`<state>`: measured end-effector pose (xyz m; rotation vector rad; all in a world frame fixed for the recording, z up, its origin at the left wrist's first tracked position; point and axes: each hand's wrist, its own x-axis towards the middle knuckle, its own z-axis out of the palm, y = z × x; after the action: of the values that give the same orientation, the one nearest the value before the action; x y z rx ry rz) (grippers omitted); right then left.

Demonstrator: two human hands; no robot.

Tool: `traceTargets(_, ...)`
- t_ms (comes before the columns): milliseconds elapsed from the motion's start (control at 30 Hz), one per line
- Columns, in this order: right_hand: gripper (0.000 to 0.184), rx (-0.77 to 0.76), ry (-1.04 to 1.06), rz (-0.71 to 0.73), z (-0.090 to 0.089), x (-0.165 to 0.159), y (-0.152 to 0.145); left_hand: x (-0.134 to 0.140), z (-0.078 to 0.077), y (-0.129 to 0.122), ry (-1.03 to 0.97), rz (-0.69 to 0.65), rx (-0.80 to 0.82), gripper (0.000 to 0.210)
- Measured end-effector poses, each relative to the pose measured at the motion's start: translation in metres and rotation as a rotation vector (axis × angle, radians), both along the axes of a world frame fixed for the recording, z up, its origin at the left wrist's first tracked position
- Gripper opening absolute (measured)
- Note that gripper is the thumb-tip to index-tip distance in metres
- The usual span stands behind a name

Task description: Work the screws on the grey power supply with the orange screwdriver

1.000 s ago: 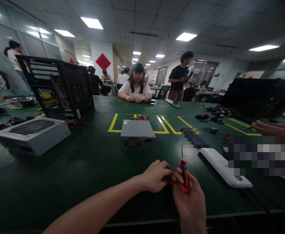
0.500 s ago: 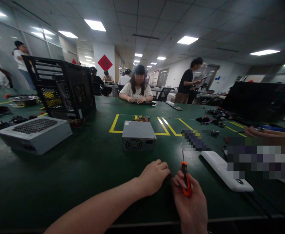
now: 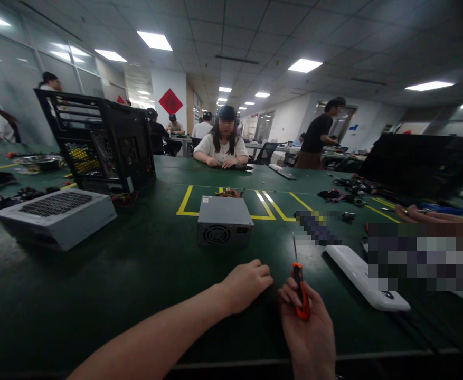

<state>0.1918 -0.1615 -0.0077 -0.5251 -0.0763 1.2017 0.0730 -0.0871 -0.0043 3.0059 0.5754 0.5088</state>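
Observation:
My right hand point(image 3: 308, 322) is wrapped round the orange and black handle of a screwdriver point(image 3: 298, 287), its thin shaft pointing up and away from me. Just left of it, my left hand point(image 3: 247, 287) rests on the table with its fingers curled in. The underside of that hand is hidden, so I cannot see whether anything is in it. Beyond both hands stands a grey power supply unit point(image 3: 225, 216), with a round fan grille and a socket facing me and coloured wires behind it.
Left are a second power supply point(image 3: 63, 227) and an open black computer case point(image 3: 130, 148). A white oblong device point(image 3: 368, 279) lies right of my hands. Another person's hand point(image 3: 425, 215) reaches in at far right. A person point(image 3: 223, 145) sits across the green table point(image 3: 136, 295).
My left hand has shifted slightly left, away from the right hand. The screwdriver stays in my right hand, almost unmoved. In the background, a standing person has moved right.

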Motion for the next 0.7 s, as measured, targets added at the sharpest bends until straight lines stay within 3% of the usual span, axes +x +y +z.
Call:
traceTargets(167,0.005,0.028,-0.011,0.006,-0.003,0.002,-0.001,-0.002,-0.010,0.010,-0.096,0.179,-0.002,0.019)
traceTargets(533,0.006,0.035,-0.041,0.039,-0.004,0.002,-0.002,-0.004,-0.005,0.009,-0.119,0.182,-0.074,0.016)
traceTargets(700,0.009,0.007,-0.103,0.050,-0.005,0.001,-0.003,-0.006,-0.007,0.011,-0.289,0.245,-0.253,0.016)
